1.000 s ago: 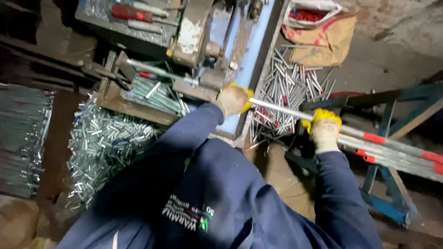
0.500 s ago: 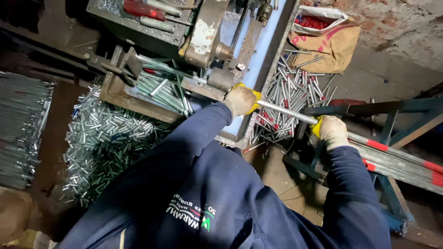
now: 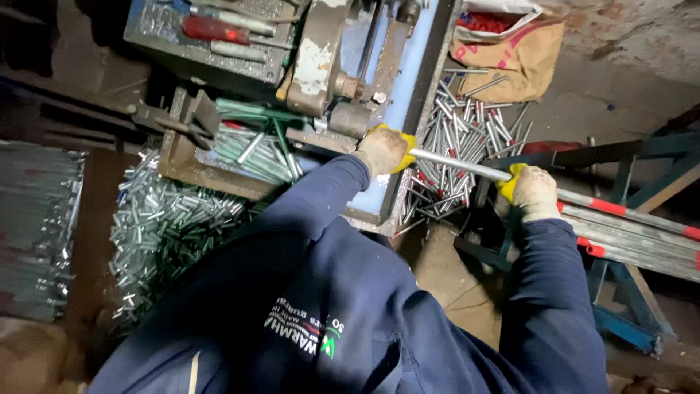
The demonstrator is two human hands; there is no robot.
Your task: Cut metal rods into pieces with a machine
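A long grey metal tube (image 3: 458, 165) with red bands runs from the cutting machine (image 3: 332, 69) out to the right. My left hand (image 3: 380, 149), in a dirty yellow-and-white glove, grips the tube right beside the machine's jaw. My right hand (image 3: 531, 191), gloved the same way, is closed around the tube further right. More red-banded tubes (image 3: 642, 241) lie on a blue metal stand (image 3: 634, 321) at the right. My dark blue sleeves fill the lower middle.
Short cut tube pieces (image 3: 164, 241) are heaped on the floor at the left; longer offcuts (image 3: 467, 138) lie beyond the machine. A tan bag (image 3: 514, 55) sits at the top right. Red-handled tools (image 3: 219, 29) rest on the machine's top. Bundled rods (image 3: 33, 226) lie far left.
Both hands have slid left along the tube toward the machine, the right hand closing the gap. The view has shifted slightly downward and nearer.
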